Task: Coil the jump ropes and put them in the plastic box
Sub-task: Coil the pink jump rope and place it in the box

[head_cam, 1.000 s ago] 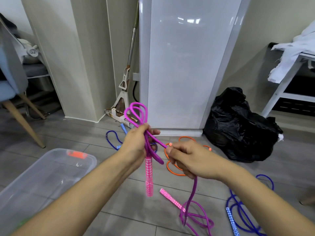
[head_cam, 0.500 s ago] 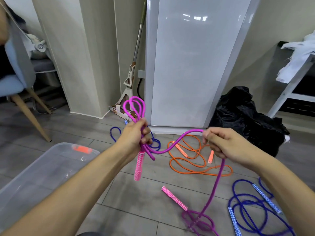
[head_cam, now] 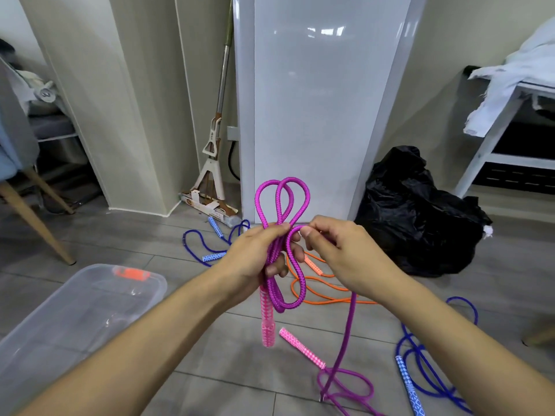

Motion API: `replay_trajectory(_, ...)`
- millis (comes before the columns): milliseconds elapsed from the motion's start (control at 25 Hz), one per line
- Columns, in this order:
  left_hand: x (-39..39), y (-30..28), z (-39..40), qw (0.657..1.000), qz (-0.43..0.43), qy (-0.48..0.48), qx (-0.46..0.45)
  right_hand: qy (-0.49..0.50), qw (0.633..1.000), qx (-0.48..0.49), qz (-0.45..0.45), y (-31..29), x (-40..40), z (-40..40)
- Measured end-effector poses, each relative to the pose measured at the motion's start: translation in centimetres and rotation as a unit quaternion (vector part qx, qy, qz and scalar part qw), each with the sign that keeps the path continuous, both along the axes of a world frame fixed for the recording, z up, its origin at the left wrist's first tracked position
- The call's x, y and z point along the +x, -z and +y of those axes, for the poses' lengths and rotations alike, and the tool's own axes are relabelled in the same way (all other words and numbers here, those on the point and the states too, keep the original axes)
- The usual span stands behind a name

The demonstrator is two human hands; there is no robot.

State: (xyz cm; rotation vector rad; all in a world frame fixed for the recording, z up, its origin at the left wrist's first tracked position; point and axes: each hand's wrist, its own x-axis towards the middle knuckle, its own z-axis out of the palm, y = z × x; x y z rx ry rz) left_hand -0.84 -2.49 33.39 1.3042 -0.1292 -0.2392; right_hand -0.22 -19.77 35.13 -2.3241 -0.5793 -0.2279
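My left hand [head_cam: 255, 259] grips a bundle of loops of the magenta jump rope [head_cam: 282, 199], with one pink patterned handle [head_cam: 267, 319] hanging below the fist. My right hand [head_cam: 339, 253] pinches the same rope right beside the left hand. From it the rope drops to a loose pile and the second pink handle [head_cam: 301, 348] on the floor. An orange rope [head_cam: 318, 295] lies behind my hands. One blue rope [head_cam: 207, 247] lies at the back, another blue rope [head_cam: 420, 364] at the right. The clear plastic box [head_cam: 75, 310] stands open at the lower left.
A black rubbish bag [head_cam: 420, 211] sits at the right by a tall white cabinet [head_cam: 315, 100]. A mop [head_cam: 213, 163] leans in the corner. A chair leg [head_cam: 39, 226] stands at the left, and a white table [head_cam: 495, 139] with cloth at the far right.
My right hand has swung back in from the right to the left hand, bringing a new length of magenta rope to the bundle. The hanging loop below the fist has grown.
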Motion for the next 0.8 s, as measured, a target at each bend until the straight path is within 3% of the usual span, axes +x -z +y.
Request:
replay_trajectory(120,0.2,0.4,0.3,0.999,-0.019,0.018,0.047,0.001,1.0,-0.027,0.001,0.0,0.1,0.1)
replay_trajectory(200,0.8,1.0,0.6,0.997,-0.038,-0.019,0.068,-0.004,0.998,-0.025,0.05,-0.1,0.3,-0.6)
replay_trajectory(320,2.0,1.8,2.2,0.991,-0.009,-0.13,-0.022,-0.04,0.97,0.033,0.237,0.1,1.1,-3.6)
replay_trajectory(440,3.2,2.4,4.6,0.967,0.053,-0.194,-0.153,-0.038,0.949,0.041,0.309,0.6,1.6,-7.6)
replay_trajectory(520,3.6,2.7,5.5,0.955,0.077,-0.208,-0.197,-0.016,0.947,0.062,0.316,0.5,1.7,-9.3)
replay_trajectory(680,2.7,2.2,3.3,0.98,0.067,-0.166,-0.082,0.045,0.939,0.245,0.237,-0.3,2.0,-6.5)
replay_trajectory(800,1.4,1.7,0.8,0.993,0.065,-0.089,-0.031,0.037,0.955,0.246,0.161,-0.5,1.5,-2.1)
